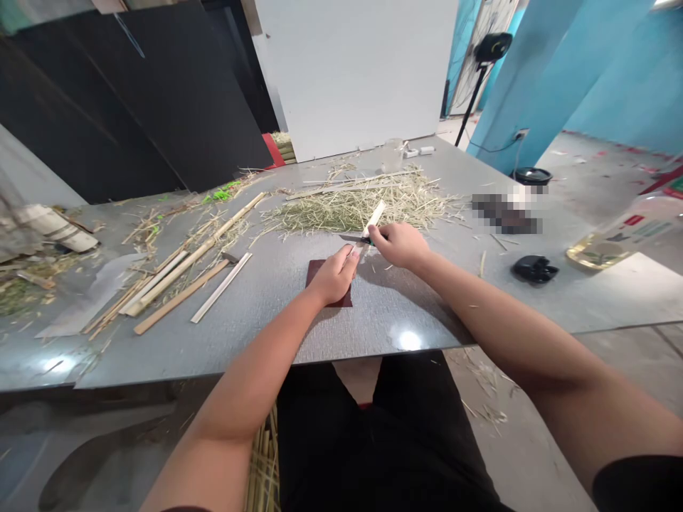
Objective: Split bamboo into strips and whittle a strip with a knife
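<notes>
My right hand [399, 245] is closed around a knife [351, 238], whose dark blade points left across a pale bamboo strip [376, 215]. The blade appears to touch the strip, though the exact contact is too small to make out. My left hand [333, 276] grips the near end of this strip, fingers wrapped round it. Beneath the left hand lies a dark red-brown sheet [314, 269], which looks like sandpaper. Just beyond both hands spreads a pile of thin bamboo shavings [320, 213].
To the left lie a hammer [184, 295], a pale strip [221, 288] and a long bamboo pole [197, 252]. A clear cup [392, 155] stands behind the shavings. On the right are a black crumpled object [534, 269] and an oil bottle [613, 231]. The table's front edge is near my lap.
</notes>
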A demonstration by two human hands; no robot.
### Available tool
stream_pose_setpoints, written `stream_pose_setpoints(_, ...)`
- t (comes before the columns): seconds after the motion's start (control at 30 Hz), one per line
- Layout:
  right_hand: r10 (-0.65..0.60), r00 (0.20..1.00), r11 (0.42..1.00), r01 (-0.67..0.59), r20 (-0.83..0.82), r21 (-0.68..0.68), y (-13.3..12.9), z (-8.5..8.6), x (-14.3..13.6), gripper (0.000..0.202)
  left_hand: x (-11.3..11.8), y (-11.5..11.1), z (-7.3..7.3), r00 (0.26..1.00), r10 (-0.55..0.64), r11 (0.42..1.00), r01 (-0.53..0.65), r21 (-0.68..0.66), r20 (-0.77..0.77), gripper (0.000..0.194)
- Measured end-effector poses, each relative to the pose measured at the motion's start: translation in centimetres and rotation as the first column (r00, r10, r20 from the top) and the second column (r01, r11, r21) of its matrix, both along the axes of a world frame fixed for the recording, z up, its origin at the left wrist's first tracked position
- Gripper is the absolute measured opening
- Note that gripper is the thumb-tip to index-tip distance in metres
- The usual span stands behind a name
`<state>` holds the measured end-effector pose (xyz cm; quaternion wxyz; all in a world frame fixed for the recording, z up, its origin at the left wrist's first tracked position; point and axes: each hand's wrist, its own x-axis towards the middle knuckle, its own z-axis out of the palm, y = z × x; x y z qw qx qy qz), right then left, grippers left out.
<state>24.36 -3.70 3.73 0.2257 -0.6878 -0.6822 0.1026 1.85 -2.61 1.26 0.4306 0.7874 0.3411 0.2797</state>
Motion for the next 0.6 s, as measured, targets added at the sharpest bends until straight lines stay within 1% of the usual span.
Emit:
stream_pose_setpoints(0.17, -0.046, 0.999, 0.999, 0.046, 0.018, 0.004, 0.7, -0.1, 0.8, 0.075, 0.1, 0.0, -0.1, 1.0, 0.011, 1.0, -0.011, 0.004, -0.016, 0.051)
stream_pose_setpoints(0.43, -0.223, 0.975, 0.975, 0.223, -0.008, -0.001, 2.6, -0.7, 4.3, 0.073, 0.0, -0.7, 0.5, 0.996, -0.019, 1.0, 0.021, 0.018, -0.088, 0.051)
stream_pose_setpoints(0.6, -0.234, 0.972, 0.972, 0.233, -0.014, -0.029, 2.9, -1.0, 5.1, 0.075, 0.0, -0.9, 0.9, 0.996, -0.026, 1.0, 0.026, -0.001, -0.085, 0.05)
